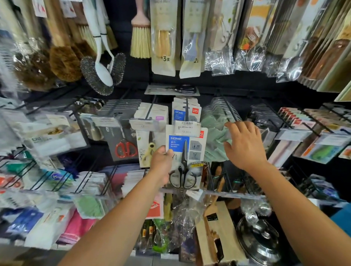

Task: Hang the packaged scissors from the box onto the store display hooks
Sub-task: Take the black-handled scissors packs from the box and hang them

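Left hand [161,164] pinches flat glossy scissors card [184,153] by its edge; right hand [243,144], fingers spread, touches soft green packets [215,132].

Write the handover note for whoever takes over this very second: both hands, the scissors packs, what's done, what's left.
Left hand: grips the left edge of a blue-and-white carded pack of black-handled scissors, held at the front of the black wire hook.
Right hand: open, fingers spread over the pale green packs on the next hook.
Done: matching packs already hang on that wire hook.
Left: the white price label hides whether the held pack is threaded; seat it, then release. The box is not in view.
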A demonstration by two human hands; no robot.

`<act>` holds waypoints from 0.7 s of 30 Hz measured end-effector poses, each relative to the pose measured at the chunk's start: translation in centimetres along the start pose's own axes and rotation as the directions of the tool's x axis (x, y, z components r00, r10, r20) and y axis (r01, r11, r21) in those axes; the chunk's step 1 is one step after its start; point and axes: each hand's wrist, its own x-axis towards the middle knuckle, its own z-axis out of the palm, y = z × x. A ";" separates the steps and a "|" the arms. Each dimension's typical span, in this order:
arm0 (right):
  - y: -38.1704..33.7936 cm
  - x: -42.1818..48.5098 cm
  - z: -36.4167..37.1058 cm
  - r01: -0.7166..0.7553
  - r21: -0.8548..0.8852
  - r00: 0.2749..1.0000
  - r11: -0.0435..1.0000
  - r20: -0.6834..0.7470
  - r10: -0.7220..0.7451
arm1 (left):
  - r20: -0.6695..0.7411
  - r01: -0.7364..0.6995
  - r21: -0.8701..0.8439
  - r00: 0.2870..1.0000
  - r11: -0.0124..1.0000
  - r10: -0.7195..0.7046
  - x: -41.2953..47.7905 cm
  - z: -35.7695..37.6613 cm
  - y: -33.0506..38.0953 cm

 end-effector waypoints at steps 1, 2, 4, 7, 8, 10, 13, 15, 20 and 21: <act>0.0 0.0 0.0 -0.002 0.002 1.000 1.000 -0.003 0.002 | -0.005 0.008 -0.010 1.000 1.000 -0.008 0.2 -0.1 -0.2; 0.0 0.0 0.1 -0.003 0.005 1.000 1.000 -0.008 0.003 | -0.007 0.015 -0.016 1.000 1.000 -0.015 0.1 -0.3 -0.1; 0.0 -0.1 0.2 -0.004 0.014 1.000 1.000 -0.017 0.004 | -0.013 0.039 -0.040 0.999 0.998 -0.039 0.7 -0.2 -0.1; 0.1 -0.1 0.4 0.002 0.019 1.000 1.000 -0.027 -0.001 | -0.006 0.050 -0.061 0.999 0.997 -0.051 0.9 -0.1 0.5; 0.1 -0.1 0.4 0.003 0.024 1.000 1.000 -0.028 -0.003 | -0.015 0.059 -0.069 0.998 0.996 -0.060 1.1 0.0 0.7; 0.2 -0.1 0.5 0.004 0.036 0.999 0.999 -0.032 -0.003 | -0.031 0.074 -0.074 0.997 0.995 -0.076 1.7 0.2 0.9; 0.2 -0.1 0.4 0.013 0.036 0.999 0.999 -0.039 -0.011 | -0.056 0.057 -0.062 0.997 0.996 -0.061 2.5 0.3 0.8; 0.2 -0.1 0.4 0.019 0.038 0.999 0.999 -0.046 -0.017 | -0.063 0.043 -0.025 0.997 0.999 -0.044 2.6 0.2 0.5; 0.2 -0.1 0.4 0.020 0.043 0.998 0.999 -0.056 -0.017 | -0.074 0.033 -0.050 0.997 0.998 -0.037 3.8 0.4 -0.1; 0.1 -0.1 0.4 0.020 0.044 0.998 0.999 -0.059 -0.017 | -0.074 0.027 -0.054 0.997 0.998 -0.031 3.9 0.6 0.1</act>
